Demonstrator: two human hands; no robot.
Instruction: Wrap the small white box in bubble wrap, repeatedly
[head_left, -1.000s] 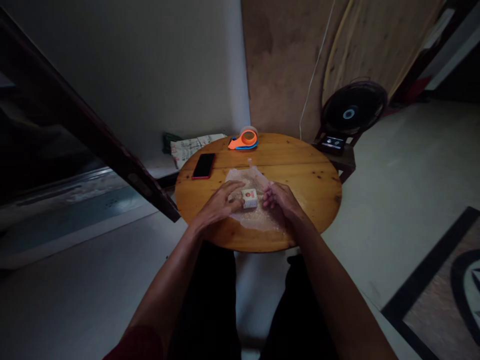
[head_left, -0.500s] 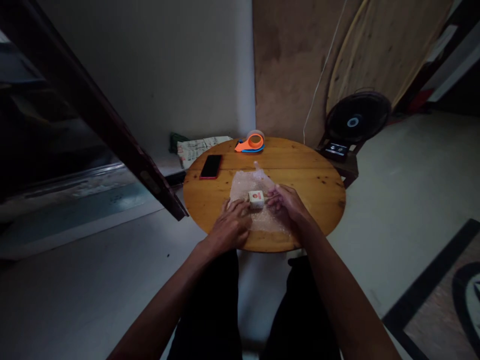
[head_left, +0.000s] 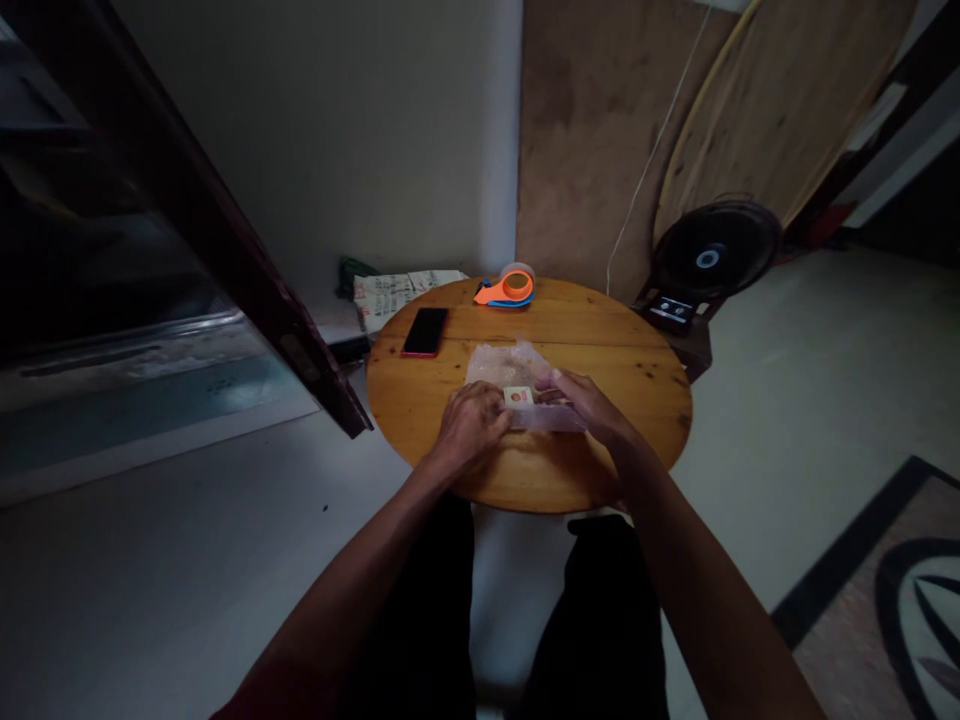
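A small white box [head_left: 517, 396] with a red mark on top lies on a sheet of bubble wrap [head_left: 491, 366]. The sheet's near edge is folded up against the front of the box. My left hand [head_left: 474, 418] is closed at the box's left side, its fingers curled on the folded wrap. On the other side, my right hand [head_left: 581, 398] is closed on the right part of the wrap, close to the box. Both hands' fingertips are partly hidden.
The round wooden table [head_left: 637, 400] carries a red-edged phone [head_left: 425, 332] at left and an orange tape dispenser [head_left: 511, 287] at the back. Behind stands a printed sack [head_left: 409, 290]. A black fan [head_left: 709, 258] is at right, a dark door frame [head_left: 247, 240] at left.
The near edge of the bubble wrap, flat before, is now lifted and folded against the box. My left hand has shifted slightly up and right.
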